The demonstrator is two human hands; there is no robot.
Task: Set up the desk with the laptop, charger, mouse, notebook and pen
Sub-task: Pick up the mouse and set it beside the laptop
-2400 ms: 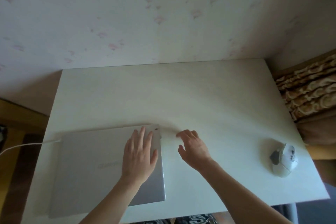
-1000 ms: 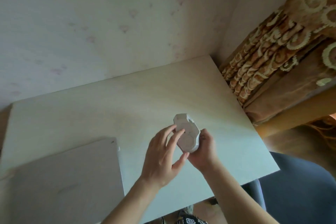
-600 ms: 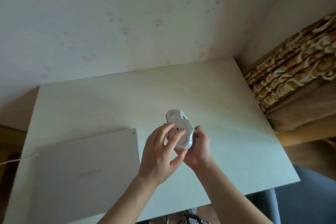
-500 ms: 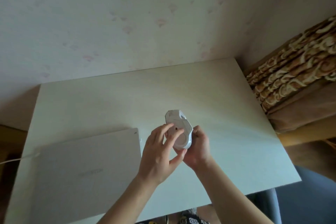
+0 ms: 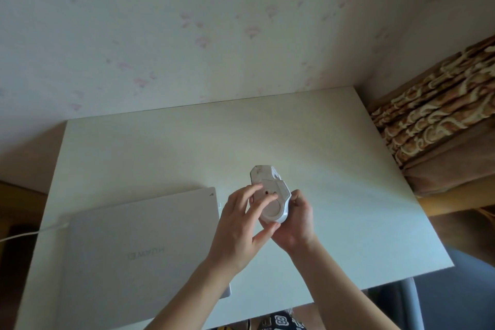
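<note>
A white mouse is held upside down above the white desk, its flat underside facing me. My right hand grips it from below and behind. My left hand rests its fingertips on the mouse's underside, thumb under its near end. A shut silver laptop lies flat at the desk's front left, with a white charger cable plugged into its left side. No notebook or pen is in view.
A wall with pale pink-flecked paper stands behind the desk. A brown patterned curtain hangs at the right. A grey-blue chair seat shows below the desk's front right corner.
My right hand took the mouse from the desk's right side and brought it up in front of me, underside up. My left hand left the laptop and joined it. Lately the hands have barely moved.
</note>
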